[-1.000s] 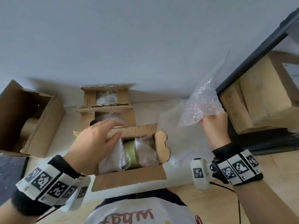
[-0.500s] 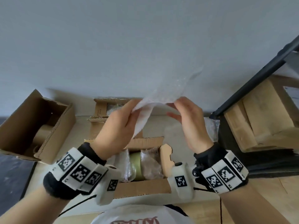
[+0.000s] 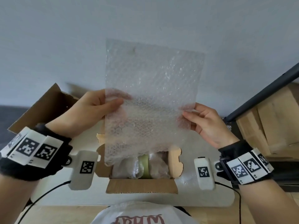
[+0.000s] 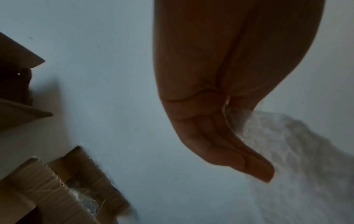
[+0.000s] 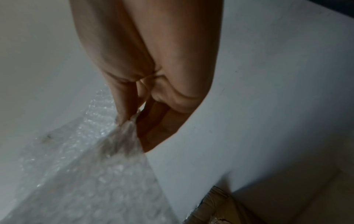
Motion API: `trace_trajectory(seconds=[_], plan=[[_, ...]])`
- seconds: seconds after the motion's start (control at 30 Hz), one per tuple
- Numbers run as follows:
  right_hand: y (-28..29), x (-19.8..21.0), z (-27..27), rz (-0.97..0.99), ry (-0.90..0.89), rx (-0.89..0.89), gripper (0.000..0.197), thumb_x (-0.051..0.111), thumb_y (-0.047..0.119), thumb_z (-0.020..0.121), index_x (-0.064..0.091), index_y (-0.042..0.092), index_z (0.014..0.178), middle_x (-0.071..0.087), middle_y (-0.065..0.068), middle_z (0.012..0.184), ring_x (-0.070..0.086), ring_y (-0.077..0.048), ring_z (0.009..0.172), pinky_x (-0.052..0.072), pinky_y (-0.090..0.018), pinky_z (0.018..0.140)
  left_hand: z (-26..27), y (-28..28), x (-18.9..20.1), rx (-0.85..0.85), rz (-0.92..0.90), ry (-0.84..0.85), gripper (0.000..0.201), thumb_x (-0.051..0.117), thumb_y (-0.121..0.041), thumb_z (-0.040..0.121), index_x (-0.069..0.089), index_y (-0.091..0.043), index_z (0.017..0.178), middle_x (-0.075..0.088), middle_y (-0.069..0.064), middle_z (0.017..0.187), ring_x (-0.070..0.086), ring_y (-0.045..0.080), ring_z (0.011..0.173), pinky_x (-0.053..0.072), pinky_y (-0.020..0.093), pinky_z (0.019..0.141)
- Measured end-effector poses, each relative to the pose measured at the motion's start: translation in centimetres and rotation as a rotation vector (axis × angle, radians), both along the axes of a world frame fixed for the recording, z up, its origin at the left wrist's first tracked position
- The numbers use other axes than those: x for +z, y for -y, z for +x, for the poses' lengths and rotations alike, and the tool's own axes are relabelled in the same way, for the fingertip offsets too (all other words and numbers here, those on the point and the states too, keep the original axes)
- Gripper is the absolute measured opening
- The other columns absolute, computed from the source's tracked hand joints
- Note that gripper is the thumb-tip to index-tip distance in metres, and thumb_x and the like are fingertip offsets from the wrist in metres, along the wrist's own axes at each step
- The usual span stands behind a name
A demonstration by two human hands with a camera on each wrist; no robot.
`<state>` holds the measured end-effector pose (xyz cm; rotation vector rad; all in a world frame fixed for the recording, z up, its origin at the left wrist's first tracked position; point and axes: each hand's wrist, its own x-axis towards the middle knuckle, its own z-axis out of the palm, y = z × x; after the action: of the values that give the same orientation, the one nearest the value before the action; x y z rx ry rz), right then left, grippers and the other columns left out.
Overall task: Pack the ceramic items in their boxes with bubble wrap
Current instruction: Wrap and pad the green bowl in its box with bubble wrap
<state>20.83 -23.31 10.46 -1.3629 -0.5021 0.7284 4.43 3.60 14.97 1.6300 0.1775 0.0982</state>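
Red lettering "what" on white shirt (image 3: 142, 215), seen upside down.
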Motion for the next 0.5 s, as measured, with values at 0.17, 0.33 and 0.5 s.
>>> trace_trajectory(seconds=[0.17,0.33,0.5], plan=[[0.1,0.2,-0.3,0.067,-0.075,0.027,0.022,0.057,0.009,0.082,0.077,0.017,0.090,0.074,-0.009,0.090,0.072,-0.018,0.082,0.057,-0.026,0.069,-0.7,-0.3,-0.5,0.008,-0.046,0.039,0.022,0.062,-0.015,0.081,0.076,-0.028,0.091,0.074,0.002,0.097,0.070,0.017,0.091,0.055,0.021,0.073],[-0.1,1.2,0.0,-0.018,-0.048,0.023,0.031,0.043,0.007,0.090,0.073,0.007,0.084,0.071,-0.007,0.092,0.067,-0.018,0.085,0.052,-0.027,0.074,-1.6,-0.1,0.1,-0.124,0.069,-0.036,0.038,0.049,0.005,0.067,0.075,-0.019,0.082,0.071,0.006,0.084,0.067,0.015,0.079,0.052,0.021,0.069],[-1.0,2.3,-0.1,-0.257,0.262,0.027,0.022,0.065,0.038,0.083,0.070,0.019,0.093,0.068,-0.006,0.097,0.060,-0.032,0.092,0.045,-0.039,0.079,-1.9,0.1,-1.2,-0.132,-0.080,-0.228,0.040,0.046,-0.007,0.068,0.052,-0.008,0.108,0.067,0.022,0.099,0.060,0.034,0.083,0.046,0.034,0.074]])
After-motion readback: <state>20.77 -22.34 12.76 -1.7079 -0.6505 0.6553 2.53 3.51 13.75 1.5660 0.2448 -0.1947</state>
